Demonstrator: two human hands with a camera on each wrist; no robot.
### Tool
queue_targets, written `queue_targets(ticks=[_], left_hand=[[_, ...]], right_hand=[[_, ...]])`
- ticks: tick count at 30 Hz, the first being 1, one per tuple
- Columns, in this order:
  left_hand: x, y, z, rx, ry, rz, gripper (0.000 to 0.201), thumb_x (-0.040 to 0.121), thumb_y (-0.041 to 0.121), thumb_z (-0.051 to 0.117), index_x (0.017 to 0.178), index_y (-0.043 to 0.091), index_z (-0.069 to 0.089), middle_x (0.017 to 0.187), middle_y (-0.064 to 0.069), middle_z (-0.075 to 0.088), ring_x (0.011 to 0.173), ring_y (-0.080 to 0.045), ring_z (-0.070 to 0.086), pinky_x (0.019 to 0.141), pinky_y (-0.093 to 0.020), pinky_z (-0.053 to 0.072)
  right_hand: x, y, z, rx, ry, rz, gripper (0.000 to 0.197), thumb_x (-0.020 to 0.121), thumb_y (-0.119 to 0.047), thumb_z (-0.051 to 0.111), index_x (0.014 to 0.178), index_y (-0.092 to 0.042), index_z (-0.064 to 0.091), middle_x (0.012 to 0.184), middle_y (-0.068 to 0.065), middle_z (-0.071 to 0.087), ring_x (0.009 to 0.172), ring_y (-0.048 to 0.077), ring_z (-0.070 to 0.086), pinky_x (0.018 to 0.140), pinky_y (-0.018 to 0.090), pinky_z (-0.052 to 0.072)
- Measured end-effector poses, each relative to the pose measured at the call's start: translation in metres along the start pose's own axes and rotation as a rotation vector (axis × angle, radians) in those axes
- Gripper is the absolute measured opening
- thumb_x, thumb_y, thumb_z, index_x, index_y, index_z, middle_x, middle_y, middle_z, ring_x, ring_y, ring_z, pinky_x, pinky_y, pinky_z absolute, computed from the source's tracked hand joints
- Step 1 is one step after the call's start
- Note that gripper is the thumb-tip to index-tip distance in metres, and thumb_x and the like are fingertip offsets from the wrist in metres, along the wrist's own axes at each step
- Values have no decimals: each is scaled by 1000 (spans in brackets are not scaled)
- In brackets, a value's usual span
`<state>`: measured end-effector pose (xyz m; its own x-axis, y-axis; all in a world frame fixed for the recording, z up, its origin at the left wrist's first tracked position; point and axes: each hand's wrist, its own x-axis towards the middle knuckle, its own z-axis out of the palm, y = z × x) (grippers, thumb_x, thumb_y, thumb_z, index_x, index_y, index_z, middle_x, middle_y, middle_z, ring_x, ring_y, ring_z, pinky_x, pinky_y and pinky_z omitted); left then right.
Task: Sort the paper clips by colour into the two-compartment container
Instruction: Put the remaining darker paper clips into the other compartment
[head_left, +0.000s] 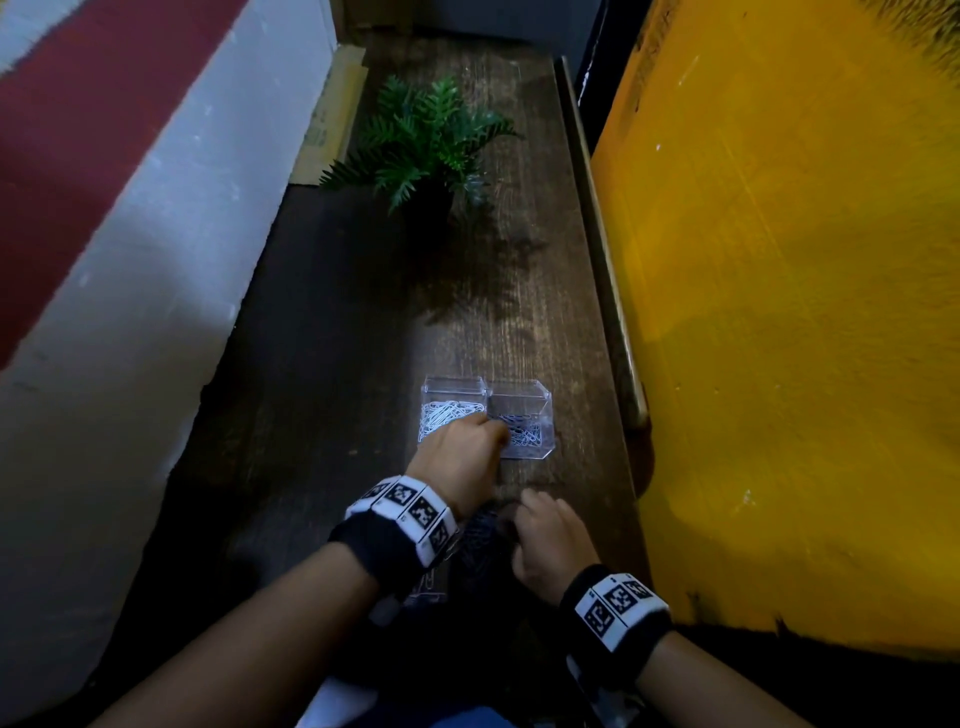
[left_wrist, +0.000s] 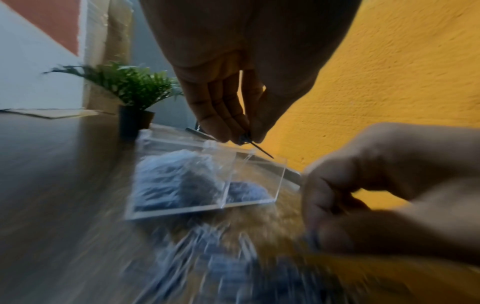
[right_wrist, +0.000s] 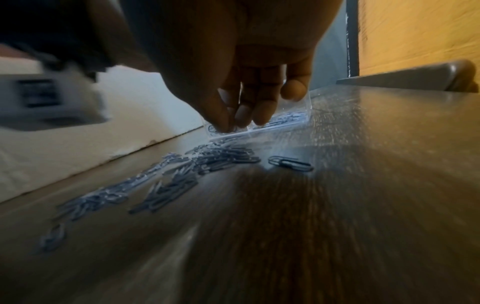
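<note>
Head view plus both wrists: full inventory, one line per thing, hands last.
Two-compartment container: one, clear plastic, on the table ahead of the hands.
White paper clips: many, white, left compartment.
Dark paper clips: many, dark, right compartment.
Loose paper clips: a scattered pile, dark, on the table near the container.
Potted fern: one, green in a dark pot, far end of the table.
Table: one, dark wood.
Wall: yellow, right side.
Left hand: over the container, pinching a dark clip.
Right hand: at the loose pile, fingertips down on clips; grasp unclear.
</note>
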<state>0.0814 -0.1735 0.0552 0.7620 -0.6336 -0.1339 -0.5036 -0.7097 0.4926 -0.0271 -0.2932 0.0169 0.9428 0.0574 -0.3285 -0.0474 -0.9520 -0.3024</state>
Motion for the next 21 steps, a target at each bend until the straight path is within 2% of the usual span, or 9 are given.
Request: queue_targets(ticks=[2, 5, 9, 12, 13, 15, 17, 21], left_hand=[[16, 7, 1, 23, 1, 33, 24, 90, 12, 50, 111, 20, 59, 109, -3, 60, 95, -27, 59, 80, -38, 49], [38, 13, 4, 66, -18, 70, 24, 90, 8, 50, 110, 18, 58, 109, -5, 60, 95, -27, 60, 79, -38, 49], [54, 12, 11, 115, -70, 60, 17, 90, 9, 50, 97, 15, 64, 96, -7, 65, 84, -26, 62, 74, -37, 52], [55, 8, 15, 119, -102, 40, 19, 90, 9, 48, 77, 11, 61, 80, -8, 64, 78, -29, 63, 65, -35, 49], [54, 7, 15, 96, -91, 41, 20, 92, 12, 48, 78, 12, 62, 80, -9, 64, 78, -30, 63, 65, -35, 48], [48, 6, 10, 28, -37, 48, 22, 93, 20, 47, 78, 14, 61, 84, -9, 66, 80, -30, 62, 68, -38, 49], [36, 1, 3, -79, 58, 39, 21, 93, 24, 49, 78, 15, 62, 85, -7, 67, 81, -28, 61, 70, -39, 49], [-3, -24, -4, -197, 235, -30, 12, 88, 22, 59, 91, 21, 70, 87, 1, 70, 79, -20, 64, 73, -35, 52]], right_hand=[[-2, -1, -2, 21, -4, 24, 33, 68, -13, 55, 98, -16, 66, 99, 3, 59, 92, 24, 54, 79, 33, 42], [-5, 4, 5, 49, 20, 59, 31, 59, -24, 56, 87, -19, 68, 88, 1, 61, 80, 23, 59, 69, 32, 47], [-8, 5, 2, 70, 64, 54, 25, 75, -29, 51, 94, -18, 64, 93, 1, 57, 88, 21, 54, 77, 35, 42], [-9, 6, -2, 73, 122, 40, 23, 80, -31, 45, 89, -19, 62, 88, -2, 54, 84, 18, 53, 73, 31, 38], [-9, 6, -2, 84, 145, 33, 25, 80, -33, 41, 86, -20, 62, 86, -3, 54, 82, 18, 54, 71, 31, 39], [-7, 10, -4, 88, 200, 11, 27, 78, -33, 38, 82, -20, 61, 83, -3, 54, 79, 19, 55, 68, 31, 40], [-2, 12, -13, 92, 261, 16, 19, 82, -30, 44, 80, -21, 61, 82, -3, 54, 77, 19, 55, 67, 32, 41], [17, 15, -42, 164, 353, 95, 12, 92, -25, 53, 88, -20, 63, 87, -8, 54, 78, 10, 48, 76, 29, 40]])
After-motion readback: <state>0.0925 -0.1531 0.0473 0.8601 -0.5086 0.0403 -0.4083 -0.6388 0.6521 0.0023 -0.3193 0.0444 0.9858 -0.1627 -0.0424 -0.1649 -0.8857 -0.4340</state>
